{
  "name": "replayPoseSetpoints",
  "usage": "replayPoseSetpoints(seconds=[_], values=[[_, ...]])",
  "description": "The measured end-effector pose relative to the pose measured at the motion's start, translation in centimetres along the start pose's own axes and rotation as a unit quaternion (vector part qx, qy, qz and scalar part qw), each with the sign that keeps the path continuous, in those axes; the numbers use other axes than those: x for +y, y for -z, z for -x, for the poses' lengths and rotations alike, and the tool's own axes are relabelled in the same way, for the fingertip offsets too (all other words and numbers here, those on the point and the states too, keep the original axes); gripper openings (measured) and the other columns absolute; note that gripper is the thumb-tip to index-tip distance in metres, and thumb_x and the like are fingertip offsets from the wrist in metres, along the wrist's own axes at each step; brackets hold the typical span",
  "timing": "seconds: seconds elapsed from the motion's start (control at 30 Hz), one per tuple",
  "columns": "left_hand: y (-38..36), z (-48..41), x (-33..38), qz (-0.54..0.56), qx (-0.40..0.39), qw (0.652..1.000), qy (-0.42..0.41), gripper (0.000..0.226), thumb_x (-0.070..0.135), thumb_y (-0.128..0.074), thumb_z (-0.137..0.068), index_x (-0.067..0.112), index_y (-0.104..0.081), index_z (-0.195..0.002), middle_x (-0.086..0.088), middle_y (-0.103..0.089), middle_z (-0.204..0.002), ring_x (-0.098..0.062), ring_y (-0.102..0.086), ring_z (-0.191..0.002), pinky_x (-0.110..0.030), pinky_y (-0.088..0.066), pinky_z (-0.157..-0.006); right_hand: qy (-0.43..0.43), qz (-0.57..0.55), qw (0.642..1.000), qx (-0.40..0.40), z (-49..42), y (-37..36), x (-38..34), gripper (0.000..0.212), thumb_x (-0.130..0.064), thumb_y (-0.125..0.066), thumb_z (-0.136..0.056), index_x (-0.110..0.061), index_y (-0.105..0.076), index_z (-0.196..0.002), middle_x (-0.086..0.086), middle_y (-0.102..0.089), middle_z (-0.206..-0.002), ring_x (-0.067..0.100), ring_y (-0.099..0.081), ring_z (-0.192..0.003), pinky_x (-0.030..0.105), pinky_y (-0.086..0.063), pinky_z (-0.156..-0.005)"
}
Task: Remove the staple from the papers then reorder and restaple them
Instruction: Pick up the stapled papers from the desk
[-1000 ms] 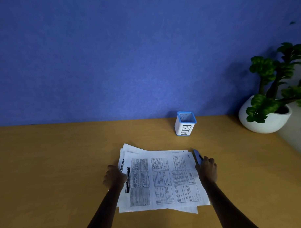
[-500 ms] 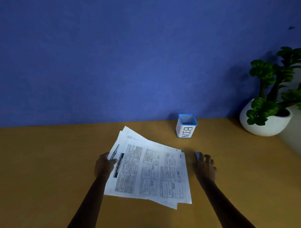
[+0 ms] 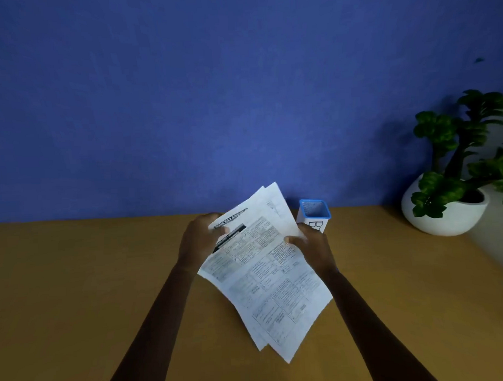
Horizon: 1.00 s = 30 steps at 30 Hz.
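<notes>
Printed papers gripped at both side edges by left hand and right hand, tilted above wooden desk; blue-rimmed bin just behind, potted plant far right.

White cup w/ blue rim: only a black "B" shows, rest hidden behind a hand. Papers: lots of print & a dark heading, too blurry to read.

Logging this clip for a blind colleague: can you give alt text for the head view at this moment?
Both hands hold a fanned sheaf of printed papers above a wooden desk, the left hand gripping the top left edge and the right hand the right edge. Behind stand a small blue-rimmed white bin, a potted plant and a blue wall.
</notes>
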<state>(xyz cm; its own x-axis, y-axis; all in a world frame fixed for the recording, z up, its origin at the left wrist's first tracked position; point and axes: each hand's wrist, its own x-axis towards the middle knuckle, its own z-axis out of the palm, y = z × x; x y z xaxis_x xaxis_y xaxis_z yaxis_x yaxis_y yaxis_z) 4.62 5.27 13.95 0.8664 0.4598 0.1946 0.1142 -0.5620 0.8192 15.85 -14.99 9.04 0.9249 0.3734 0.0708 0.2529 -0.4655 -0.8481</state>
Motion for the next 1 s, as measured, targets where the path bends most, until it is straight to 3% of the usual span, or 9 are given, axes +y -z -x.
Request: replayPoseSetpoints(seconds=[0.07, 0.17, 0.23, 0.3, 0.37, 0.5, 0.7, 0.9, 1.0], values=[[0.6, -0.1, 0.9, -0.021, 0.06, 0.997, -0.049, 0.02, 0.008, -0.064, -0.08, 0.007, -0.065, -0.1, -0.011, -0.07, -0.096, -0.031, -0.063, -0.093, -0.034, -0.047, -0.08, -0.003, -0.023, 0.999, 0.039, -0.1, 0.8, -0.3, 0.01, -0.017, -0.06, -0.086, -0.012, -0.064, -0.093, -0.001, -0.067, -0.088, 0.02, -0.061, -0.083, 0.02, -0.047, -0.063], [1.0, -0.4, 0.9, -0.087, 0.176, 0.977, -0.085, 0.043, 0.006, -0.068, -0.077, 0.008, -0.057, -0.118, -0.016, -0.062, -0.113, -0.033, -0.054, -0.107, -0.046, -0.042, -0.096, 0.006, -0.09, 0.992, 0.084, -0.1, 2.0, -0.7, 0.017, -0.01, -0.06, -0.086, -0.003, -0.065, -0.101, 0.014, -0.07, -0.101, 0.03, -0.065, -0.093, 0.042, -0.052, -0.081], [0.9, -0.1, 0.6, -0.035, 0.221, 0.973, -0.064, 0.057, 0.005, -0.068, -0.077, 0.007, -0.045, -0.129, -0.017, -0.053, -0.127, -0.03, -0.048, -0.117, -0.043, -0.039, -0.101, 0.01, -0.122, 0.988, 0.094, 0.1, 2.8, -0.8, 0.022, -0.007, -0.06, -0.087, 0.002, -0.064, -0.106, 0.018, -0.069, -0.107, 0.031, -0.065, -0.096, 0.039, -0.054, -0.082], [0.5, 0.3, 0.6, 0.093, 0.212, 0.973, -0.02, 0.062, 0.007, -0.066, -0.08, 0.007, -0.037, -0.135, -0.013, -0.05, -0.129, -0.022, -0.048, -0.119, -0.036, -0.045, -0.096, 0.014, -0.151, 0.984, 0.095, 0.2, 3.4, -0.7, 0.021, -0.006, -0.059, -0.087, 0.002, -0.064, -0.106, 0.016, -0.069, -0.107, 0.028, -0.066, -0.092, 0.022, -0.055, -0.071], [0.2, 0.5, 0.6, 0.198, 0.173, 0.965, 0.011, 0.054, 0.009, -0.064, -0.082, 0.008, -0.04, -0.131, -0.008, -0.055, -0.118, -0.012, -0.056, -0.102, -0.02, -0.05, -0.08, 0.005, -0.181, 0.98, 0.087, 0.3, 3.8, -0.6, 0.021, -0.006, -0.059, -0.088, 0.001, -0.064, -0.107, 0.013, -0.069, -0.105, 0.025, -0.066, -0.089, 0.012, -0.055, -0.063], [-0.2, 0.6, 0.7, 0.289, 0.121, 0.95, -0.015, 0.022, 0.005, -0.057, -0.086, -0.002, -0.06, -0.107, 0.0, -0.067, -0.094, 0.002, -0.067, -0.079, -0.009, -0.052, -0.067, -0.015, -0.197, 0.978, 0.064, 0.6, 3.9, -0.5, 0.021, -0.01, -0.06, -0.088, -0.003, -0.066, -0.106, 0.009, -0.07, -0.102, 0.02, -0.068, -0.084, 0.014, -0.054, -0.063], [0.0, 0.3, 1.6, 0.354, 0.096, 0.93, 0.003, 0.014, 0.009, -0.06, -0.085, 0.007, -0.067, -0.096, 0.01, -0.07, -0.086, 0.001, -0.069, -0.075, -0.01, -0.052, -0.059, -0.028, -0.232, 0.971, 0.056, 0.8, 3.6, -0.3, 0.012, -0.012, -0.059, -0.088, -0.018, -0.07, -0.087, -0.002, -0.071, -0.085, -0.002, -0.069, -0.064, 0.01, -0.055, -0.058], [0.0, 0.3, 2.1, 0.375, 0.075, 0.924, 0.01, 0.01, 0.01, -0.061, -0.083, 0.014, -0.069, -0.088, 0.017, -0.075, -0.074, 0.0, -0.069, -0.073, -0.01, -0.051, -0.057, -0.016, -0.221, 0.973, 0.071, 0.9, 3.5, -1.3, 0.014, -0.01, -0.056, -0.09, -0.014, -0.064, -0.101, 0.01, -0.069, -0.107, 0.006, -0.069, -0.074, 0.01, -0.053, -0.059], [-0.2, 0.5, 2.8, 0.394, 0.078, 0.916, 0.013, 0.01, 0.011, -0.062, -0.082, 0.017, -0.07, -0.083, 0.014, -0.075, -0.075, -0.005, -0.071, -0.073, -0.016, -0.055, -0.06, 0.011, -0.085, 0.981, 0.174, 1.3, 2.8, -2.6, 0.044, -0.013, -0.059, -0.089, -0.01, -0.045, -0.131, 0.012, -0.055, -0.133, 0.021, -0.057, -0.112, 0.027, -0.05, -0.088]])
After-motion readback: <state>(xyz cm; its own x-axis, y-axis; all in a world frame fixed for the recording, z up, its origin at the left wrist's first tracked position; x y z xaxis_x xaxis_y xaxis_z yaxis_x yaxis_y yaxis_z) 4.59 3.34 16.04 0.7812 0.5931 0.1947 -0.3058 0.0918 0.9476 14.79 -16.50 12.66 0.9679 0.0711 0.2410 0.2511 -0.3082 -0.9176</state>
